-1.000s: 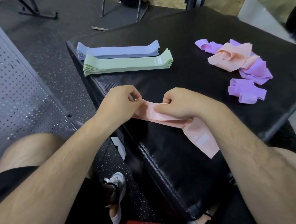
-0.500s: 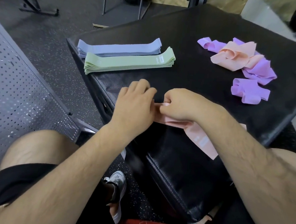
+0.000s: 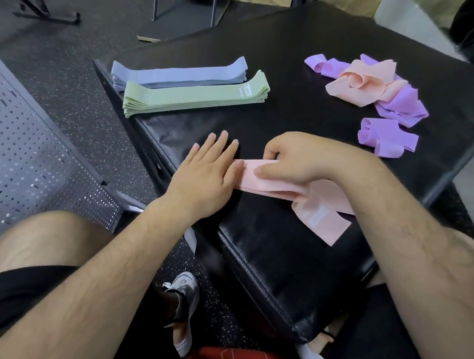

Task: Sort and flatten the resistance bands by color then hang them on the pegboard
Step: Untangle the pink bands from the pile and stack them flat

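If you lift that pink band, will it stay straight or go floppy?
Probably floppy: the pink band twists and folds past the right hand. Likely light and thin, like the crumpled pile keeping soft folds.

A wide bare strip of the counter (image 3: 289, 121) runs up the middle, between the stacked blue bands (image 3: 178, 74) and green bands (image 3: 196, 97) far left and the pink-and-purple heap (image 3: 374, 88) far right. The left hand (image 3: 203, 171), right hand (image 3: 300, 161) and pink band (image 3: 269, 178) block the near edge. The pegboard (image 3: 24, 152) lies left, across open floor (image 3: 77, 92).
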`<state>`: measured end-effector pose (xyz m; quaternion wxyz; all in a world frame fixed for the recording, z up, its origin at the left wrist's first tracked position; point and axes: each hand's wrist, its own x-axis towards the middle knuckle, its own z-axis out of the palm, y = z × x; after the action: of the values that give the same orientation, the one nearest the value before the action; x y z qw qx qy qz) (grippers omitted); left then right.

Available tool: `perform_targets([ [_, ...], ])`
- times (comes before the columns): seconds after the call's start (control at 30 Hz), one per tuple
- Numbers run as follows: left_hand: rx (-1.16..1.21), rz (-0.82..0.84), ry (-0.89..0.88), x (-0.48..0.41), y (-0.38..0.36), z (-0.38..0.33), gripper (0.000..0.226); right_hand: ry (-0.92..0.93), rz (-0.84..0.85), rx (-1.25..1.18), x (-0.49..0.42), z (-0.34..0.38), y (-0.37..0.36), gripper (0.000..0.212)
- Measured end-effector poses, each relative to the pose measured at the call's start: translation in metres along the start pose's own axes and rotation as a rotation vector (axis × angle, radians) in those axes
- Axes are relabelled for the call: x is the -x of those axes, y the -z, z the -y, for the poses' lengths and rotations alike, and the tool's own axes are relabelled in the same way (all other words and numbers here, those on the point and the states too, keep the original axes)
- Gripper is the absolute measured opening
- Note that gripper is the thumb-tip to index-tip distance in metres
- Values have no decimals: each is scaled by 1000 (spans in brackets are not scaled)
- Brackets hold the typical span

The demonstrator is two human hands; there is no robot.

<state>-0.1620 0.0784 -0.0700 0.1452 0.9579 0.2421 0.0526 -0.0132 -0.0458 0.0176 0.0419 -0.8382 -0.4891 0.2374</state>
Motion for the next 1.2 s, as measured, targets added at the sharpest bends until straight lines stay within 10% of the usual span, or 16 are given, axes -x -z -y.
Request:
perform_targets([
  [0.47,-61,29,8,1,3,-3,58,-140,28,49,13,-35,1,45],
  [0.7,-330,-315,-204,1,7,-25,54,-130,-37,4,16,-38,-10,48],
  [1.2,-53,-17,-128,5,-17,-60,58,-73,-105,-142,49,-65,3,26],
])
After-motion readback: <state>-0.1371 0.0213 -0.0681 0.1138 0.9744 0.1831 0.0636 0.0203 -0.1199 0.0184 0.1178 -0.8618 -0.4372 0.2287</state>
